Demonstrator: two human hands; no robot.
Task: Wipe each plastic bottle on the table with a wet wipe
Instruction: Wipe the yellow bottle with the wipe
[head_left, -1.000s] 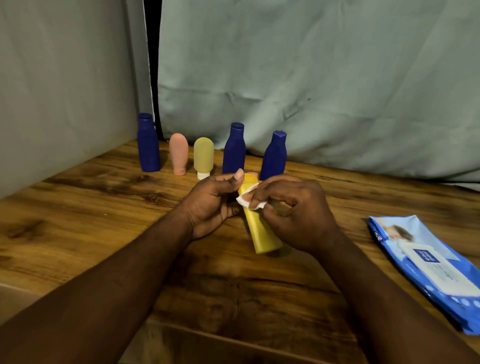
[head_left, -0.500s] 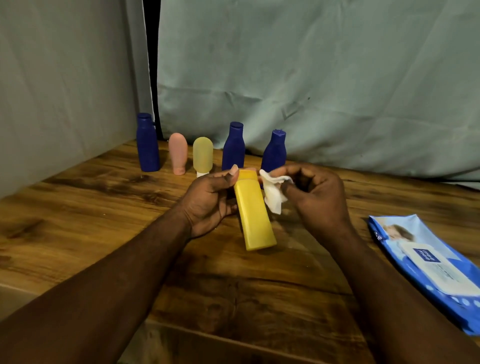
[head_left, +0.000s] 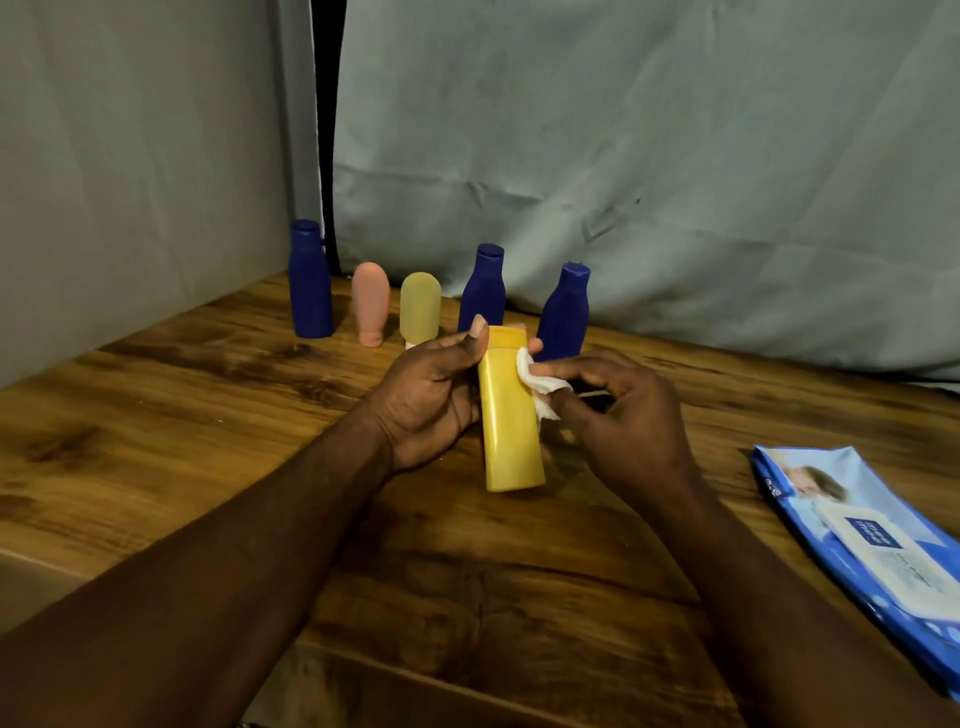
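The left hand (head_left: 431, 395) holds the tall yellow plastic bottle (head_left: 511, 431) tilted over the wooden worktop (head_left: 208, 415), with its fingers curled round the upper body and its thumb near the cap. The right hand (head_left: 628, 415) pinches the crumpled white wet wipe (head_left: 540, 382) in its fingers and presses it on the bottle's upper right side, so this bottle is mid-wipe. Three dark blue plastic bottles (head_left: 483, 291), a pink tube (head_left: 371, 304) and a pale yellow tube (head_left: 420, 306) stand in a row behind. Whether any of them has been wiped cannot be told. The blue wipes pack (head_left: 857, 540) lies well to the right. Half a second earlier the wipe was lifted clear, beside the bottle; now it is back against it.
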